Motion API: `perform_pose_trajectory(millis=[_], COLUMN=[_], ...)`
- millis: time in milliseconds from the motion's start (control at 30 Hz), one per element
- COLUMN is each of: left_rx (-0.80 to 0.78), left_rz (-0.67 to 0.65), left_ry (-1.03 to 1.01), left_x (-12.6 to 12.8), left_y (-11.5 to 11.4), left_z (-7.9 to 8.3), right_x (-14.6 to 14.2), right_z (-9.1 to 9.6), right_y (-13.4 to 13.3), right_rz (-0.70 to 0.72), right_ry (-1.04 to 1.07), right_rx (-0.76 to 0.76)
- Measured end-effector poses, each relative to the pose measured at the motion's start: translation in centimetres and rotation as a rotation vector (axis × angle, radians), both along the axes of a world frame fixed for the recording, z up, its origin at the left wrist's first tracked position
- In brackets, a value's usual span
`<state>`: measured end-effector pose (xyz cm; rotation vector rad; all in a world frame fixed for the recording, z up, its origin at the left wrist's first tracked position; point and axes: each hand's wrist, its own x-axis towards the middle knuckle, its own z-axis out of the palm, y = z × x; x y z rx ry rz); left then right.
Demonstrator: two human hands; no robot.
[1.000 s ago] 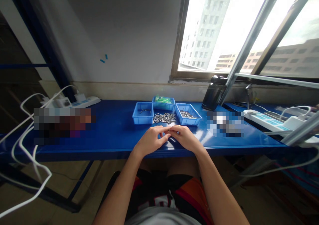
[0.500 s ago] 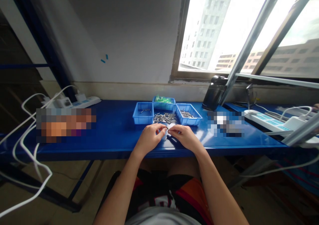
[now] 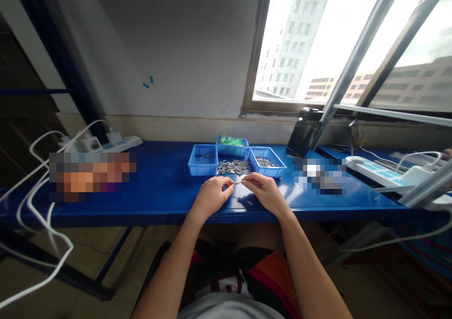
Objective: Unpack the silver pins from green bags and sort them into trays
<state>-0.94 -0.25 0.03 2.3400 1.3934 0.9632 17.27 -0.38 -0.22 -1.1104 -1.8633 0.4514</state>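
Observation:
My left hand (image 3: pixel 212 195) and my right hand (image 3: pixel 265 192) meet over the blue table (image 3: pixel 162 192), fingers pinched together. Between the fingertips runs a thin metal pin (image 3: pixel 237 183), with both hands touching its ends. Just beyond them lies a loose heap of metal pins (image 3: pixel 233 167) on the table. A blue tray (image 3: pixel 202 160) on the left holds a few pins. Another blue tray (image 3: pixel 267 162) on the right holds several. A third blue tray (image 3: pixel 231 143) behind has green parts.
A black container (image 3: pixel 302 131) stands by the window at the back right. White power strips (image 3: pixel 377 171) and cables lie at the right, another power strip (image 3: pixel 113 144) with white cables at the left. Slanted metal bars (image 3: pixel 349 69) cross the window.
The hands have drawn slightly apart and shifted up toward the heap. A small white piece seen between the fingers half a second ago no longer shows; a thin pin does.

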Motion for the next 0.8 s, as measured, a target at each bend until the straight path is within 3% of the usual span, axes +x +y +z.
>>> perform_pose_trajectory(millis=[200, 800], left_rx=[0.015, -0.007], left_rz=[-0.054, -0.074], left_ry=[0.091, 0.072], left_x=[0.0, -0.01], left_y=[-0.02, -0.23], left_z=[-0.14, 0.16], right_x=[0.02, 0.17], right_z=[-0.07, -0.27], right_y=[-0.01, 0.05], right_rz=[0.064, 0.103], right_ry=[-0.001, -0.015], right_rx=[-0.019, 0.013])
